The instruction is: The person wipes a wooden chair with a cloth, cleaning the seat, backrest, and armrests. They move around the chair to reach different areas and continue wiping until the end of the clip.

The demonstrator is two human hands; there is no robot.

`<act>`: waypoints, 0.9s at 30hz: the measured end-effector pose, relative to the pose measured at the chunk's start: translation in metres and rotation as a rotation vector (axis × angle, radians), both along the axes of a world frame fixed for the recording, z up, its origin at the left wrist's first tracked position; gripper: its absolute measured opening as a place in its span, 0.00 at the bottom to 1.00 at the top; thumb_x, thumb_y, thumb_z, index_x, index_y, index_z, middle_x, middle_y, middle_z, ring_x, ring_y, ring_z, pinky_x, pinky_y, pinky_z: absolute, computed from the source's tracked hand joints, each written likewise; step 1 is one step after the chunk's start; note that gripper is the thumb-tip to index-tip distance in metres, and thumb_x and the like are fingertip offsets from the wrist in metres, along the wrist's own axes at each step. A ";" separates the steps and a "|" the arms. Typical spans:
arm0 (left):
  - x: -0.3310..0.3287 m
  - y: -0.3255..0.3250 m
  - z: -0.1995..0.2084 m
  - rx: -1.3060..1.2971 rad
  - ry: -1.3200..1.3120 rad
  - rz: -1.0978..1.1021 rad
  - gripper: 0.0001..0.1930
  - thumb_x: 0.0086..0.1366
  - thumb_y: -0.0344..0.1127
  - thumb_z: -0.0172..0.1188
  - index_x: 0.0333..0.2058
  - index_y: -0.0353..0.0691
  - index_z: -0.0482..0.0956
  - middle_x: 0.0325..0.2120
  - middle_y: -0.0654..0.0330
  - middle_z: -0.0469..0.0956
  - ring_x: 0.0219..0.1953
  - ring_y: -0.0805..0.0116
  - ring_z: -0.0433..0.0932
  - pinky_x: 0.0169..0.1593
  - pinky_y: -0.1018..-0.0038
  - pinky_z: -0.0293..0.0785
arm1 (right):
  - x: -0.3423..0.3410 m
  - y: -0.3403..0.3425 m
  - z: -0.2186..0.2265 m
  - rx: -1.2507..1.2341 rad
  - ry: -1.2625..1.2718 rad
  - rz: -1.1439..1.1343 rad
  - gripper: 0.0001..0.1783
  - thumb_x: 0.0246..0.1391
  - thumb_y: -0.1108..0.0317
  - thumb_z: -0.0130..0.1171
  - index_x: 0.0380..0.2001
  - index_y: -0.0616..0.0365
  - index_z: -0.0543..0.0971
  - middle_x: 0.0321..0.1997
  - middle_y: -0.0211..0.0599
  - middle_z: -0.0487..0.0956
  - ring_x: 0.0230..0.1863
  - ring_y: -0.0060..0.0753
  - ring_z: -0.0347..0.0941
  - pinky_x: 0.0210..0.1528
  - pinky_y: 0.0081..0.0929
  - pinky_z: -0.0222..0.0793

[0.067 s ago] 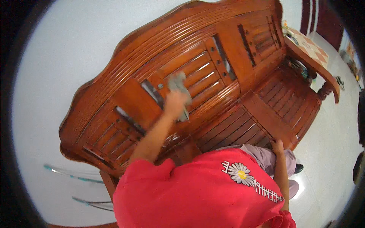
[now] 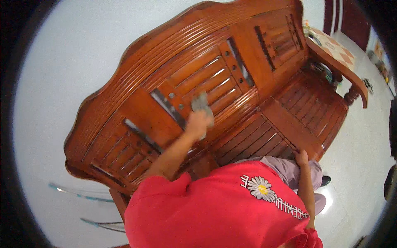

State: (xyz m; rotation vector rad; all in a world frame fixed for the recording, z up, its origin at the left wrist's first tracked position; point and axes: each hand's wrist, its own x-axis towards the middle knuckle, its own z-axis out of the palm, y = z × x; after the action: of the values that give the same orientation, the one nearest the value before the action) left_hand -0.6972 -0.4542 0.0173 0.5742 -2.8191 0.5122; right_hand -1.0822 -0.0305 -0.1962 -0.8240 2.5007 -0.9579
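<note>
A crumpled grey-green cloth (image 2: pixel 202 103) is bunched under my left hand (image 2: pixel 198 123), whose fingers close round it. The hand presses the cloth against the slatted middle panel of a glossy brown wooden bench's backrest (image 2: pixel 165 118), just right of a dark slot and round studs. Motion slightly blurs this hand. My right hand (image 2: pixel 302 157) rests at the front edge of the bench's slatted seat (image 2: pixel 252 138), its fingers curled onto the wood. No loose object shows in it.
At the far right, a curved armrest (image 2: pixel 339 70) ends the bench, with a checked-top table (image 2: pixel 331 45) beyond it. White wall (image 2: pixel 74 91) rises behind the backrest. Pale glossy floor (image 2: pixel 355 165) lies to the right. Thin teal-and-metal strips (image 2: pixel 82 194) stand at lower left.
My left hand and the cloth have moved down and a little right across the backrest panel. My right hand stays at the seat edge.
</note>
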 end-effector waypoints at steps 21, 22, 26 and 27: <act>-0.192 -0.051 0.059 -0.245 0.159 -0.419 0.11 0.57 0.31 0.63 0.40 0.44 0.77 0.42 0.55 0.73 0.47 0.54 0.71 0.54 0.55 0.67 | 0.026 -0.004 0.039 0.054 -0.102 -0.075 0.21 0.54 0.55 0.62 0.39 0.65 0.83 0.41 0.61 0.81 0.47 0.63 0.78 0.47 0.50 0.73; -0.204 -0.050 0.061 -0.201 0.077 -0.361 0.14 0.57 0.31 0.63 0.43 0.44 0.76 0.43 0.55 0.73 0.48 0.54 0.71 0.54 0.56 0.67 | 0.026 -0.003 0.041 0.071 -0.090 -0.070 0.21 0.54 0.55 0.62 0.39 0.65 0.83 0.41 0.61 0.81 0.47 0.63 0.78 0.47 0.50 0.73; -0.169 -0.054 0.067 -0.169 -0.179 -0.422 0.25 0.55 0.30 0.64 0.54 0.42 0.73 0.46 0.53 0.73 0.50 0.52 0.71 0.53 0.57 0.68 | 0.036 -0.011 0.060 -0.014 -0.135 -0.102 0.20 0.55 0.56 0.61 0.41 0.63 0.83 0.43 0.60 0.82 0.48 0.63 0.78 0.50 0.49 0.73; -0.157 -0.051 0.072 -0.158 -0.279 -0.493 0.26 0.55 0.30 0.64 0.54 0.41 0.73 0.46 0.53 0.73 0.50 0.51 0.72 0.52 0.56 0.68 | 0.030 -0.002 0.047 -0.087 -0.050 -0.114 0.19 0.57 0.57 0.61 0.43 0.62 0.84 0.44 0.59 0.82 0.48 0.62 0.78 0.51 0.48 0.73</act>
State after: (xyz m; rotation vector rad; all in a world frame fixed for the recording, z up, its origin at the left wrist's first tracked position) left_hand -0.8540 -0.5052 0.0896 -0.2418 -2.9793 0.7456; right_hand -1.0523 -0.0320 -0.1488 -0.6793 2.5011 -1.1177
